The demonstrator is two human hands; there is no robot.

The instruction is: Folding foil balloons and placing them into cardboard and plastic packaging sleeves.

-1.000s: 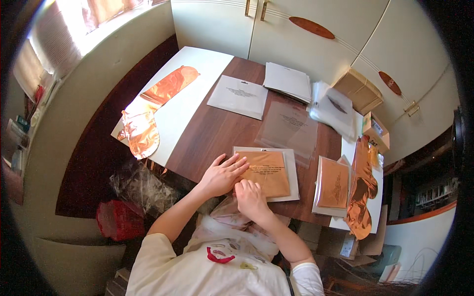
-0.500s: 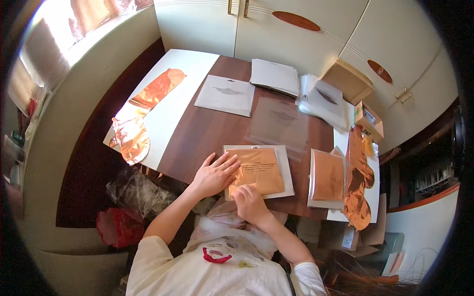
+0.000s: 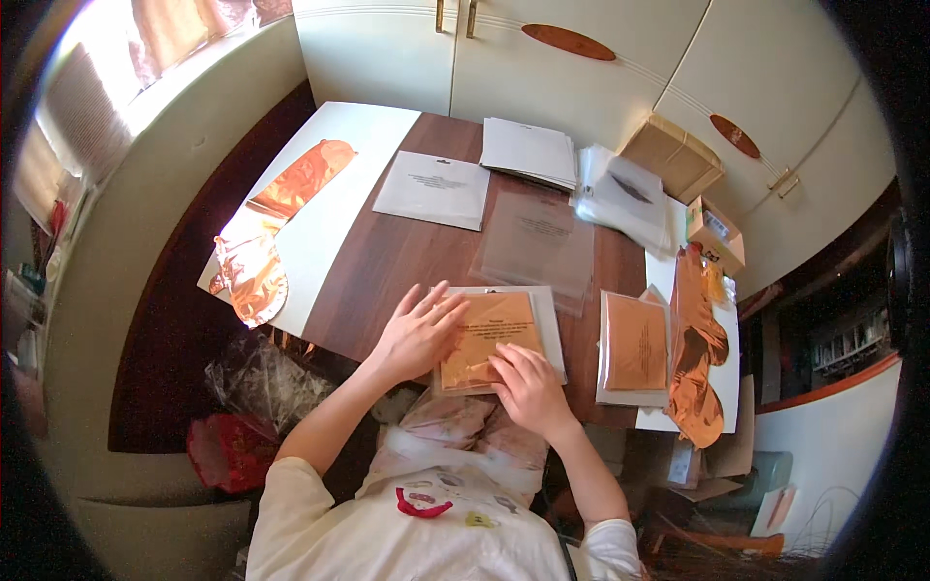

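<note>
In front of me at the near table edge lies a clear printed bag with a folded copper-coloured foil sheet showing through it. A white card sticks out beside and beneath it on the right. My left hand is over the foil's left side, fingers stretched and apart. Over its lower right part is my right hand, fingers loosely bent and slightly spread, with nothing visible in them. To the right lies a similar bag with folded copper foil.
Crumpled copper foil balloons lie on the left and right table ends. Farther back are a printed white packet, clear bags, a stack of white cards, more clear sleeves and cardboard boxes.
My right hand has moved from the foil's near edge up and to the right, and its closed fingers have loosened. My left hand has shifted slightly, its fingers spread wider.
</note>
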